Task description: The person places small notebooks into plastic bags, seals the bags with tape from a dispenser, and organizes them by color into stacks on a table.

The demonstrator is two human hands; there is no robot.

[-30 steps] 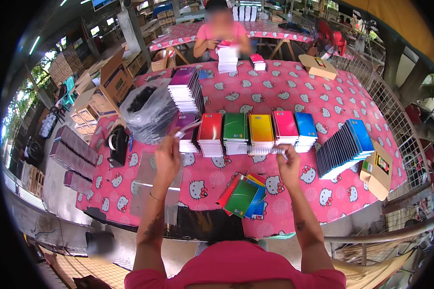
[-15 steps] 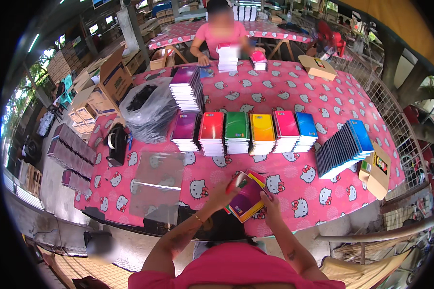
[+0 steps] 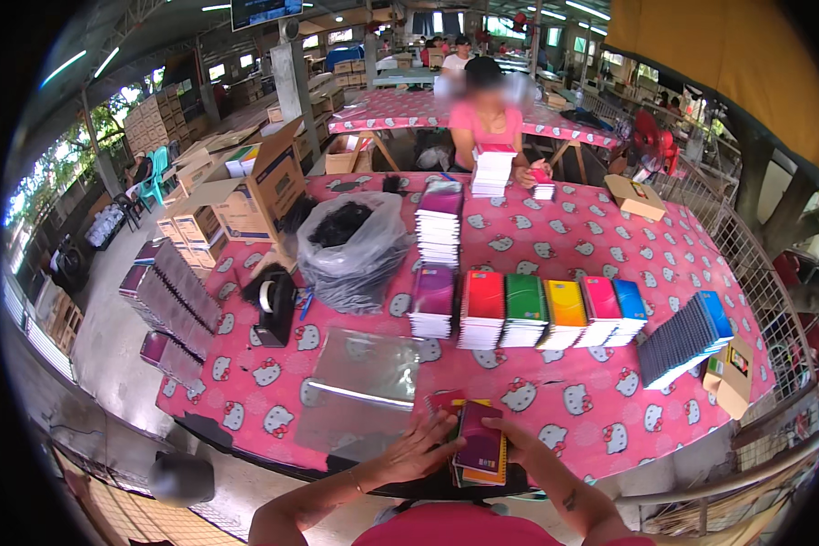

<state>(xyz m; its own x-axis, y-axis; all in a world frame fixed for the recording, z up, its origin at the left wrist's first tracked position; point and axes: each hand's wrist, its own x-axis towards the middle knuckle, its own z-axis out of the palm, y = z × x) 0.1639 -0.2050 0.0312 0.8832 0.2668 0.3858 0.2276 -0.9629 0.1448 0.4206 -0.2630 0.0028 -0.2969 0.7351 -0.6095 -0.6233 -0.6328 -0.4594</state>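
Note:
A small bundle of spiral notebooks (image 3: 479,441), with a purple cover on top and yellow and red ones showing beneath, is held low over the table's near edge. My right hand (image 3: 519,441) grips its right side, thumb on the purple cover. Along the left side, my left hand (image 3: 425,448) holds the bundle with fingers partly extended; a red corner sticks out past its fingertips. Just left of my hands lies a clear plastic sheet (image 3: 355,387). Ahead, notebook stacks stand in a row: purple (image 3: 434,296), red (image 3: 481,305), green (image 3: 524,305), yellow (image 3: 565,309), pink (image 3: 601,305) and blue (image 3: 629,309).
A taller purple stack (image 3: 439,227) rises behind the row. Leaning blue notebooks (image 3: 687,341) and an open carton (image 3: 730,378) are at right. Left are a tape dispenser (image 3: 274,309), a plastic bag (image 3: 355,250) and wrapped notebooks (image 3: 168,291). A co-worker (image 3: 487,123) sits across the pink-covered table.
My view has tilted up and shifted left. The fanned notebooks are now more upright and closer together, and my left hand lies along their left side.

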